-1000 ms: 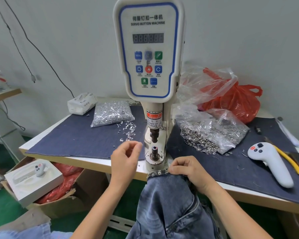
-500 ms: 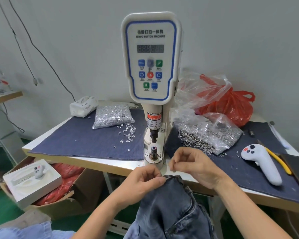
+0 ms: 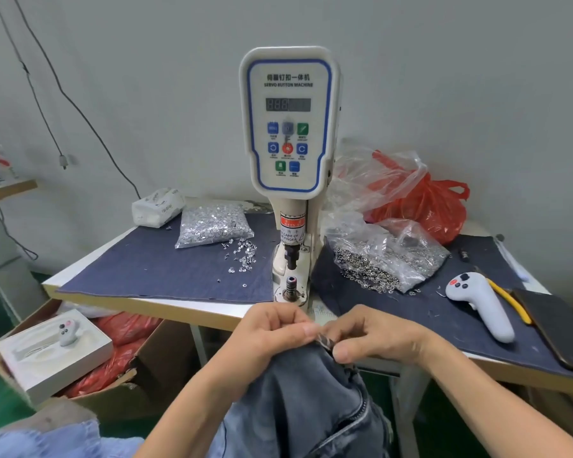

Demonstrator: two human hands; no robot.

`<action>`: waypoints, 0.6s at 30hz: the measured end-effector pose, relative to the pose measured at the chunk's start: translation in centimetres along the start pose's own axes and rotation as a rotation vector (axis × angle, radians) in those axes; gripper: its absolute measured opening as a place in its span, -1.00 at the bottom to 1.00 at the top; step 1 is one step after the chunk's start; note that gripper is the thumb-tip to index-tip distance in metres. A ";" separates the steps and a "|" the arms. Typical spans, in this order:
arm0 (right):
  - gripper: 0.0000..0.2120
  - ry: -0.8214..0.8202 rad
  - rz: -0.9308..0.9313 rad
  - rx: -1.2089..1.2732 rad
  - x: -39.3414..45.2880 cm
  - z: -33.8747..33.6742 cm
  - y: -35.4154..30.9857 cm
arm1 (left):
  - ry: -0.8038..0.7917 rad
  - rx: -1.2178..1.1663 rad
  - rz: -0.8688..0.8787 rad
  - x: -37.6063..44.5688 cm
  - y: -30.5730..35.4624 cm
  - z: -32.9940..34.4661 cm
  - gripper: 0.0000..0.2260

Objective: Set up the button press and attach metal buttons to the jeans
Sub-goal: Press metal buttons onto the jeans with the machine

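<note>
The white servo button machine point(image 3: 288, 127) stands mid-table, its lower die post point(image 3: 291, 285) bare below the punch. Blue jeans point(image 3: 305, 401) hang in front of the table edge, below the die. My left hand point(image 3: 272, 335) and my right hand point(image 3: 371, 335) meet at the top of the jeans, both pinching the waistband edge point(image 3: 323, 343) with curled fingers. A clear bag of silver button caps point(image 3: 212, 226) lies left of the machine with loose ones point(image 3: 242, 256) spilled beside it. A bag of metal rings point(image 3: 384, 259) lies to the right.
Dark denim cloth point(image 3: 153, 269) covers the table. A white handheld controller point(image 3: 480, 302), yellow pliers point(image 3: 510, 302) and a dark phone point(image 3: 556, 328) lie at right. Red plastic bag point(image 3: 427, 203) behind. A cardboard box with a white tray point(image 3: 53, 352) sits on the floor at left.
My left hand dropped from beside the die to the jeans and joined my right hand at the waistband. The jeans' edge came off the table, toward me.
</note>
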State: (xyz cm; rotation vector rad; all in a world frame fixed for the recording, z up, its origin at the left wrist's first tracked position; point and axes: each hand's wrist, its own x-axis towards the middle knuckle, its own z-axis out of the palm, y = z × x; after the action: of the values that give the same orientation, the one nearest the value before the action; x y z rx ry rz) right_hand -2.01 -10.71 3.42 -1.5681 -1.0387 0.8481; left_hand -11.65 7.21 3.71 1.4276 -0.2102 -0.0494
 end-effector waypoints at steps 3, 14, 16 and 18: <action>-0.60 0.041 0.044 -0.051 -1.0 -0.1 0.7 | 0.072 -0.143 -0.029 0.3 -1.0 -0.4 -0.82; -0.80 0.639 0.161 0.226 5.3 -1.9 1.7 | 0.349 0.030 -0.135 6.7 -2.3 -5.7 -0.88; -0.85 0.679 0.181 0.221 6.7 -2.5 2.1 | 0.430 0.014 -0.111 7.7 -2.6 -6.1 -0.90; -0.86 0.705 0.207 0.236 7.6 -3.0 2.7 | 0.486 0.023 -0.107 8.3 -3.1 -6.3 -0.91</action>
State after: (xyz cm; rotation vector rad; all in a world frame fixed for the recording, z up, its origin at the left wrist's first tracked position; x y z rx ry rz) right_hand 4.12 -5.08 1.36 -1.6044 -0.2649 0.4616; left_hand -2.15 11.56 0.82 1.4295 0.2666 0.2115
